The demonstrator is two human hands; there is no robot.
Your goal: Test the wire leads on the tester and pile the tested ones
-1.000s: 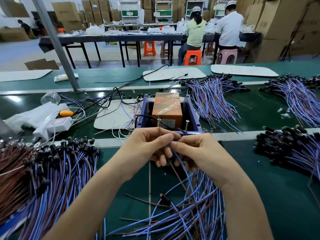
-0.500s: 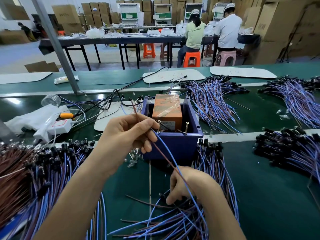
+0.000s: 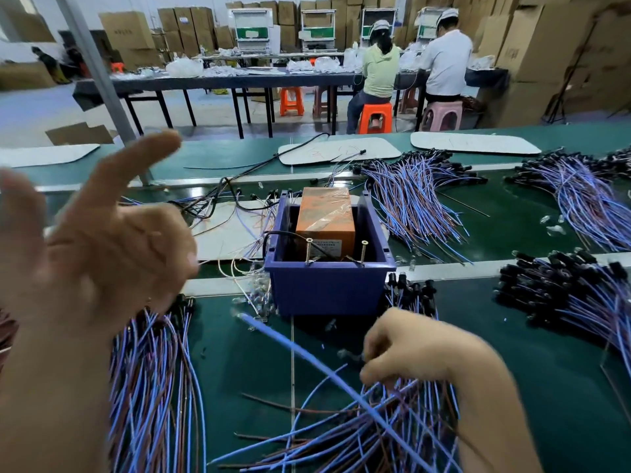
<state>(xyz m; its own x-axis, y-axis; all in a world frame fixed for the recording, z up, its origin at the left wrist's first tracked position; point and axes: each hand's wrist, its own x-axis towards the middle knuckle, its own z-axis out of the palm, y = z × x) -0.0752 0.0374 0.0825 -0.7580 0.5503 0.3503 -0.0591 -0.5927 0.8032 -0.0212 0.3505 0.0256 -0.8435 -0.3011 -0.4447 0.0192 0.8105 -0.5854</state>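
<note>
Wire leads [image 3: 358,435]: limp blue and brown insulated strands, black-capped, heaped on the green belt [image 3: 546,387] just nearside of the tester [image 3: 326,291], a blue plastic bin with two upright screws [image 3: 309,250]. Strands run roughly toward the person. Right hand [image 3: 409,349], nearer, pinches into the heap with curled fingers; left hand [image 3: 95,247] raised, spread, empty.

Left hand [image 3: 102,254] blurred, right hand [image 3: 409,349] fingers buried in wire leads [image 3: 341,435]
</note>
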